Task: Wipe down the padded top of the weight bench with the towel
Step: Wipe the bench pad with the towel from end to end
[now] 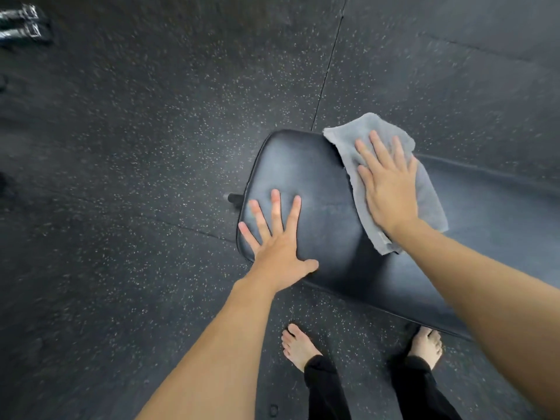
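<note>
Floor [151, 147] fills nearly everything here, dark rubber flecked with pale specks, a seam running up and away from the far end of the pad. On it stands the bench [303, 177], its black padded worktop stretching from mid-frame down to the lower right, where the right forearm covers it and the frame cuts it off. A short black stub of the frame pokes out at the pad's left edge; the rest of the frame underneath is hidden.

Now the towel [430, 201], grey and rumpled, lying on the far right side of the pad, one corner hanging past the far edge. Right hand [389, 189] is flat on top of it, fingers spread, palm pressing the cloth into the pad, gripping nothing. Left hand [277, 237] sits flat on bare pad at the near left corner, fingers fanned wide, thumb out to the right, well apart from the towel.

Below, two bare feet [298, 344] on the floor beside the bench, black trouser legs [325, 386] above them; the right foot is partly tucked under the pad's edge.

Top left corner, something shiny [21, 24], metallic, badly blurred and cut off; cannot tell what it is.
</note>
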Motion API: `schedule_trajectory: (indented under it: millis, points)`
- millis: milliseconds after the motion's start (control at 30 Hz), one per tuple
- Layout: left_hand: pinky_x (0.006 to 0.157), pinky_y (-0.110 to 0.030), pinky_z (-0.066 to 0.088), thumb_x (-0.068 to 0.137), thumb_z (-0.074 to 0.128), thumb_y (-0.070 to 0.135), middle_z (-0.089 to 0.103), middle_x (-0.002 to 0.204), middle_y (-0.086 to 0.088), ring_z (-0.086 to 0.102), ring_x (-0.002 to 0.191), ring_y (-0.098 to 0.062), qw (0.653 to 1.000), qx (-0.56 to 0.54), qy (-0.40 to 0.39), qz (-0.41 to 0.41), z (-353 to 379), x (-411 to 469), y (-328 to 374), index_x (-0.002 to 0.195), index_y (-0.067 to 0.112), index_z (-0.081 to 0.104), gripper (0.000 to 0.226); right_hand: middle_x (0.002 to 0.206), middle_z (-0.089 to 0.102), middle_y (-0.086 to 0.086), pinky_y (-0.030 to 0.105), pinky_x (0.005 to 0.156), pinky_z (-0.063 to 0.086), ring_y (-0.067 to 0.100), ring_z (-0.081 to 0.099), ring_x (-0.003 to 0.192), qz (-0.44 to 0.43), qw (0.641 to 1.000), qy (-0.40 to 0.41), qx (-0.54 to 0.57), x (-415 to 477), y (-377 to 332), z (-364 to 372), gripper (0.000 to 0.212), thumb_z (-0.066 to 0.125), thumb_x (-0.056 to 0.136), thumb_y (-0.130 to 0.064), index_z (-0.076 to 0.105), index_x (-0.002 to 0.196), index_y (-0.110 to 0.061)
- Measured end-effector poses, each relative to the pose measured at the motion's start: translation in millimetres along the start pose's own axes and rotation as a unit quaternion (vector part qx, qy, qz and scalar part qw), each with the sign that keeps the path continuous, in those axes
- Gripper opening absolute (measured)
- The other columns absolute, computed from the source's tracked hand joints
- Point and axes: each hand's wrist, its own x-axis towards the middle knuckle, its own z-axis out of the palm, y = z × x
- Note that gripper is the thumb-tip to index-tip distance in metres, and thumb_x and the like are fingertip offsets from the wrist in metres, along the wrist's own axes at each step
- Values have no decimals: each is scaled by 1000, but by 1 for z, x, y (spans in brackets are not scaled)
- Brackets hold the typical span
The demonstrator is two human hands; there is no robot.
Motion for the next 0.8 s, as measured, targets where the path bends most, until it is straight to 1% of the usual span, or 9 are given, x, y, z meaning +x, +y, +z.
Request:
schedule_trajectory:
  millis: [67,133,167,233,433,533,667,733,800]
  points:
    - [117,-44,-23,84,61,9,-22,164,17,-34,146,-15,988,-145,41,27,-12,-7,-14,158,35,7,96,169,19,-7,60,122,9,35,7,156,-26,999,-13,18,9,-33,8,47,28,111,-36,33,157,-33]
    - [123,-27,5,85,47,-9,28,161,10,10,153,-10,944,-297,146,3,-27,-21,-27,145,25,42,69,169,16,-7,60,123,6,35,4,157,-104,994,-44,8,24,-82,19,47,30,111,-34,32,158,-33]
    - [120,-24,21,85,43,-13,45,149,6,31,146,-11,919,-327,222,-15,-33,-28,-35,135,20,53,60,170,15,-7,60,123,3,34,2,157,-142,988,-63,-5,28,-110,24,48,30,110,-35,31,158,-34]
    - [112,-23,35,86,40,-13,52,135,1,47,130,-9,902,-288,320,-29,-43,-38,-44,124,10,59,50,170,14,-9,59,123,0,31,-1,157,-185,978,-93,-30,21,-155,38,47,29,110,-37,33,157,-35]
    - [101,-1,25,93,44,-2,42,144,-1,41,129,-5,945,-173,273,50,-58,-37,-11,130,7,55,39,165,30,-5,58,123,2,33,13,156,-240,968,-76,-13,-113,-143,63,56,51,99,-32,38,154,-29]
    - [101,-2,22,96,45,3,39,148,-3,40,133,-11,958,-145,238,74,-54,-25,22,133,7,53,38,169,16,-7,58,123,9,32,11,157,-206,972,-91,-64,-162,-74,47,70,53,96,-23,26,159,-34]
    - [113,-24,23,92,55,10,25,158,-5,26,145,-21,979,-119,149,66,-30,-4,66,145,12,41,55,169,18,-7,63,119,21,30,9,157,-5,995,-65,-72,-186,47,3,54,33,106,-41,25,159,-38]
    - [122,-47,15,80,73,27,-2,166,-4,0,152,-31,998,-6,54,34,-7,6,87,157,23,14,97,170,7,-10,65,120,17,25,-4,157,86,992,-83,-39,-187,90,-16,55,26,105,-43,21,159,-41]
    - [114,-69,-7,61,86,48,-42,156,-9,-35,143,-44,991,122,-48,-11,17,16,103,153,29,-27,147,170,-2,-10,65,122,12,23,-12,156,114,990,-83,-15,-182,105,-22,54,21,105,-44,19,159,-42]
